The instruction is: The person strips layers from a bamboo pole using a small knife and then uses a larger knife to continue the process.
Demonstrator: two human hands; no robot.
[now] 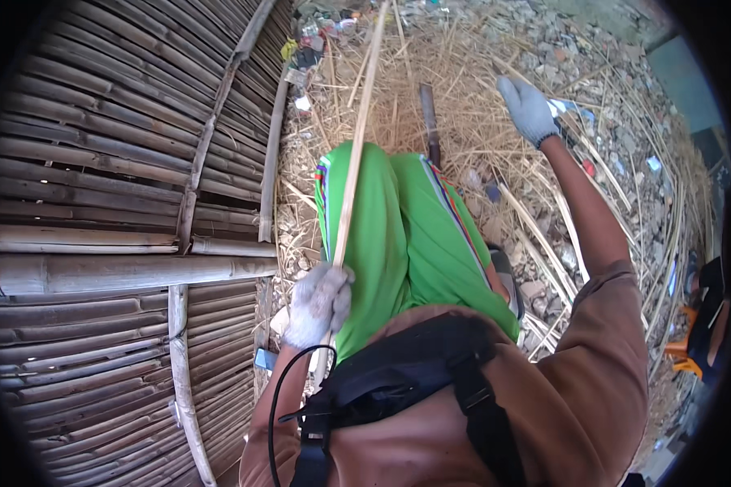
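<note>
My left hand (318,304), in a pale work glove, is wrapped round the lower part of a long, flat bamboo strip (356,166). The strip slants up past my left knee, over the green trousers (374,219), to the top edge of the view. Out to the far right, my right hand (530,111), gloved too, reaches over the litter with its fingers closed together. A small dark tip shows beside its fingers, but what it holds is hidden. Between the knees and the far litter lies a dark, narrow, blade-like piece (428,118).
A slatted bamboo wall (114,146) with a thick horizontal pole (130,274) stands close on my left. Straw-like shavings (463,57) and stones cover the ground. Several split bamboo strips (536,231) lie at right. An orange stool (684,349) and part of another person appear at far right.
</note>
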